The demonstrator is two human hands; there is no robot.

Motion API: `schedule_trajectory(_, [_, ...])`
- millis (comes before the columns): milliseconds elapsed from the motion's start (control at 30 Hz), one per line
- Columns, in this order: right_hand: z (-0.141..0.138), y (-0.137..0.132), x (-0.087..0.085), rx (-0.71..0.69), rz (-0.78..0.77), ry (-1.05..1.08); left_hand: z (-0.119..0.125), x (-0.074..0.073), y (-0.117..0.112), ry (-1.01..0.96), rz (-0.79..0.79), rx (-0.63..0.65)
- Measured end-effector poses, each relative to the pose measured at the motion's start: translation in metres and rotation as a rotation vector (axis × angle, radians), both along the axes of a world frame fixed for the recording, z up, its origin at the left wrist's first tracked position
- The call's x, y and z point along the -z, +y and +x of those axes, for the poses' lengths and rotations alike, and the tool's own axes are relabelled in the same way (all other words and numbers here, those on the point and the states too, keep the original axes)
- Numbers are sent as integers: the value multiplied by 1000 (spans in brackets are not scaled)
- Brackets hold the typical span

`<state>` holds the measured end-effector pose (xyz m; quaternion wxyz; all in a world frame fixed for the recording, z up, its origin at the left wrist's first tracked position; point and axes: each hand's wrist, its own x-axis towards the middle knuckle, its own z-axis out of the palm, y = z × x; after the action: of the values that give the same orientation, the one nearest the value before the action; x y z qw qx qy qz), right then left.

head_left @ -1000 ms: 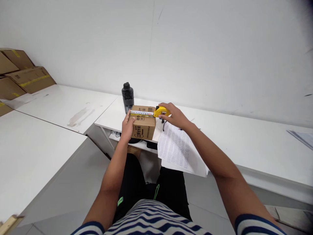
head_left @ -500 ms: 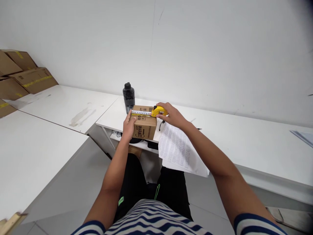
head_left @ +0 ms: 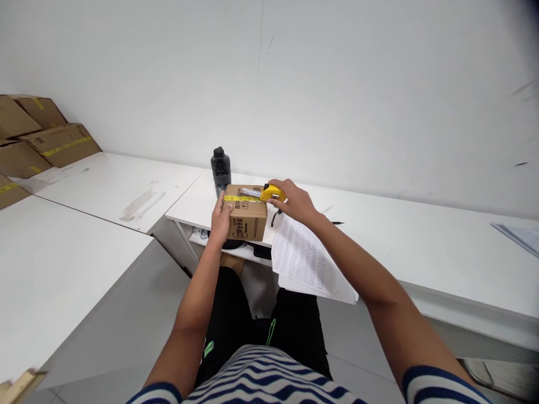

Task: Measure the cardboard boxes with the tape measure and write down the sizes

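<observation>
A small brown cardboard box (head_left: 248,221) stands on the white desk (head_left: 400,247) in front of me. My left hand (head_left: 222,216) grips the box's left side, its thumb pinning the end of a tape-measure blade (head_left: 242,196) on the top edge. My right hand (head_left: 295,201) is closed on the yellow tape measure (head_left: 272,193) at the box's right top corner. The blade spans the top of the box.
A black bottle (head_left: 220,168) stands just behind the box. Printed paper sheets (head_left: 307,264) hang over the desk edge to the right. Brown cartons (head_left: 37,140) are stacked at far left on another white table (head_left: 54,269). A pen (head_left: 337,223) lies behind my right arm.
The tape blade has twisted so less of its numbered face shows, and the yellow case has shifted slightly left toward the box corner. Both hands keep their hold.
</observation>
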<state>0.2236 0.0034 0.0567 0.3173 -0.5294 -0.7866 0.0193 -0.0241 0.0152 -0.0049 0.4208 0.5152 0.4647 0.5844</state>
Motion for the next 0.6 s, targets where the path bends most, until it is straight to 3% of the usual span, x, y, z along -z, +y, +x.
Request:
schedule_trajectory(67, [-3, 3, -1, 58, 57, 23, 7, -1, -5, -6, -13, -35])
schedule_trajectory(167, [-12, 14, -6, 94, 104, 120, 30, -2, -22, 66, -49, -188])
schedule_trajectory(233, [-21, 26, -10, 77, 96, 174, 48, -4, -39, 152, -96, -292])
schedule_trajectory(333, [-39, 42, -14, 9, 43, 226, 61, -10, -59, 230, -93, -345])
schedule_trajectory(467, [-70, 53, -13, -85, -26, 274, 32, -23, -42, 180, 17, -460])
schedule_trajectory(533, [-85, 54, -11, -117, -33, 264, 10, -27, -20, 147, 52, -382])
schedule_trajectory(600, [-97, 53, -9, -140, -35, 227, -8, -27, 0, 176, 48, -196])
